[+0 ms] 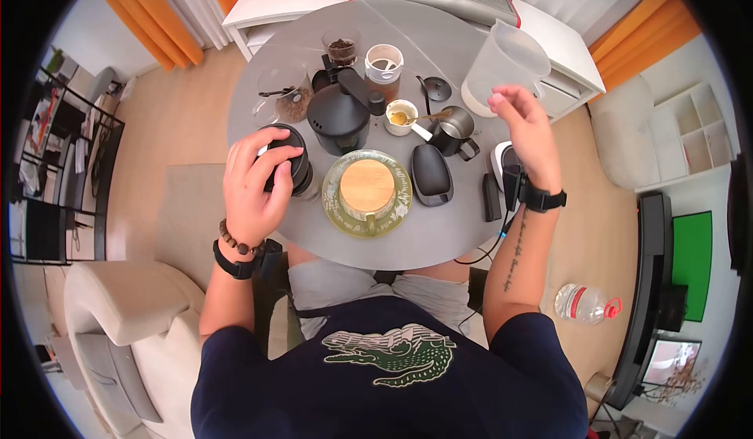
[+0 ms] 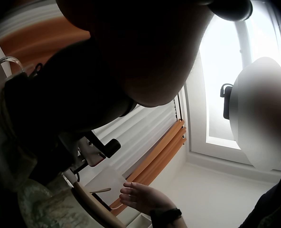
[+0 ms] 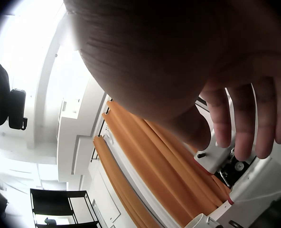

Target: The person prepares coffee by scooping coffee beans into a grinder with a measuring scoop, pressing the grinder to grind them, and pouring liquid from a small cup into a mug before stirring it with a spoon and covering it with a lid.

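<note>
My left hand [image 1: 255, 179] grips a black-topped container [image 1: 292, 157] at the table's left side, fingers over its top and thumb at its near edge. The right hand [image 1: 532, 137] is raised beside a clear plastic pitcher [image 1: 506, 59], holding nothing; its fingers [image 3: 244, 121] hang loosely bent in the right wrist view. Between the hands stand a black kettle [image 1: 339, 117] and a glass cup with a wooden lid [image 1: 368, 186] on a green patterned plate [image 1: 333, 213]. In the left wrist view, dark shapes hide the left hand's contact.
Behind are a glass of coffee beans [image 1: 342, 49], a white-rimmed jar [image 1: 383, 67] and a glass vessel [image 1: 271, 110]. Right of centre sit a small white cup [image 1: 398, 125], a steel pitcher [image 1: 453, 131], a black oval container [image 1: 431, 174] and a scale [image 1: 506, 157] near a cable.
</note>
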Available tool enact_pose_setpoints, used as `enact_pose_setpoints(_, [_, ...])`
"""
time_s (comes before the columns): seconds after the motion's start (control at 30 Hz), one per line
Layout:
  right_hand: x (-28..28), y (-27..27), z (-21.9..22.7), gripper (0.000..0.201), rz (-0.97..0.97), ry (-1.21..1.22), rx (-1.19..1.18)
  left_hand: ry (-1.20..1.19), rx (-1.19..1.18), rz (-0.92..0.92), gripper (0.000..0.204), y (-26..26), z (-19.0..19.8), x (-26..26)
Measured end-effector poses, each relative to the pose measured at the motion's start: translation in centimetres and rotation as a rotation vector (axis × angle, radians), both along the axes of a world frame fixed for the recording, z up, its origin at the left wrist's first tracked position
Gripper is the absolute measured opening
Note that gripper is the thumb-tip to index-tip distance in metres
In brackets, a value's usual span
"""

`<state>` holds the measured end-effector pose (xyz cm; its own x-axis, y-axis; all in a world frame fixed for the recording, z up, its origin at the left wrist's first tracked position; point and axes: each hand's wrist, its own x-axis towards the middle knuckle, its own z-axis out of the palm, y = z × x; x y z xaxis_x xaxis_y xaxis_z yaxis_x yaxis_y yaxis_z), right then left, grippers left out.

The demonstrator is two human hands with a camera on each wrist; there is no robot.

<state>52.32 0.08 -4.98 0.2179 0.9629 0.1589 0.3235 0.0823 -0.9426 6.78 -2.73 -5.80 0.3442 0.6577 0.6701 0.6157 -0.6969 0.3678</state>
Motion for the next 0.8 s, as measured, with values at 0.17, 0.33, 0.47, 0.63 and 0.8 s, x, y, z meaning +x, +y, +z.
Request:
enact_pose_setpoints(0.17, [-0.5, 6.9, 2.3, 0.034, 0.138, -0.342, -0.073, -0.017, 0.017, 0.007, 0.023, 0.0, 0.0, -0.1])
enact_pose_setpoints(0.33, [-3.1, 12.5, 2.0, 0.034, 0.231, -0.525, -0.327, -0.039, 0.033, 0.014, 0.023, 0.2, -0.3, -0.3])
enact_pose_setpoints(0.47, [-2.4, 17.2, -2.7, 0.034, 0.296, -0.764, -0.491, -0.046, 0.059, 0.002, 0.022, 0.2, -0.1, -0.4])
enact_pose_setpoints(0.63, [-2.9, 18.3, -4.3, 0.037, 0.320, -0.912, -0.566, -0.057, 0.056, -0.010, 0.022, 0.3, -0.2, -0.5])
enact_pose_setpoints(0.8, [-3.0, 18.8, -4.9, 0.022, 0.324, -0.927, -0.653, -0.069, 0.061, -0.019, 0.022, 0.4, -0.4, -0.5])
